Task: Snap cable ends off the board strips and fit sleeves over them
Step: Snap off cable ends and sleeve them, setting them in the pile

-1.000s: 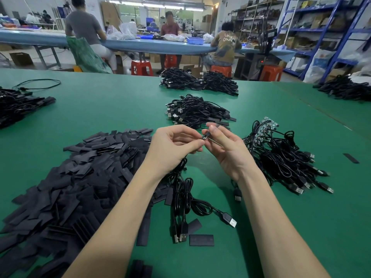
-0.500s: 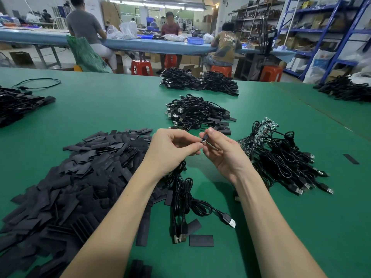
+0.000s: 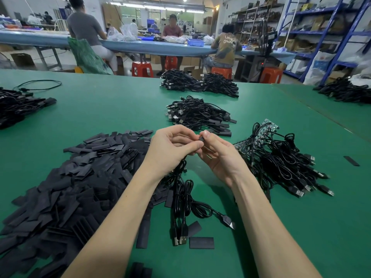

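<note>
Sleeve [image 3: 201, 138]: small black piece pinched between both hands above the green table [image 3: 100, 109], probably over a cable end, though fingers hide it.
Left hand [image 3: 172, 149]: fingers curled, thumb and forefinger pinching at the sleeve.
Right hand [image 3: 218, 155]: fingertips clamped on the sleeve.
Cable [image 3: 186, 199]: hangs from the hands, plugs lying on the table.
Sleeve pile [image 3: 70, 185]: left.
Board strips [image 3: 265, 129]: right, with attached cables.
</note>
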Available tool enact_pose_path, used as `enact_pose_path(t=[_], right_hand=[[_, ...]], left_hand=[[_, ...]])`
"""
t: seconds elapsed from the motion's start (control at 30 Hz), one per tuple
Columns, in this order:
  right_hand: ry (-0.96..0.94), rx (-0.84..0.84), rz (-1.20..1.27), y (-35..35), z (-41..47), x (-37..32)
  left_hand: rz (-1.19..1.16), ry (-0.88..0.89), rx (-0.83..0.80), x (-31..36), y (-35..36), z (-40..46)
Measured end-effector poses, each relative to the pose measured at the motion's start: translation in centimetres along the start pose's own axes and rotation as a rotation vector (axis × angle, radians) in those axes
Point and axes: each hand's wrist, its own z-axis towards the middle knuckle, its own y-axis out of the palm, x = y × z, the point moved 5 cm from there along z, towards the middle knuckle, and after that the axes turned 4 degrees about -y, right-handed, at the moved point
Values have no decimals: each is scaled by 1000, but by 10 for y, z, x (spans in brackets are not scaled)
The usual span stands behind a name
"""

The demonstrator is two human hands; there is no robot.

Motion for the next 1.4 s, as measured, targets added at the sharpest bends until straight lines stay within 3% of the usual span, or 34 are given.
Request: enact_pose_path(t=[0.27, 0.6, 1.07, 1.2, 1.4], right_hand=[[-48, -17, -48, -3, 0, -2], [-260, 144, 13, -4, -1, -10], [-235, 226, 34, -3, -3, -5], [-217, 307, 102, -9, -1, -3], [-259, 487, 222, -32, 0, -12]], left_hand=[[-46, -45, -40, -6, 1, 1], [-40, -84, -36, -8, 1, 2], [-3, -83, 4, -10, 1, 1], [102, -187, -59, -12, 4, 3], [468, -284, -289, -16, -5, -1]])
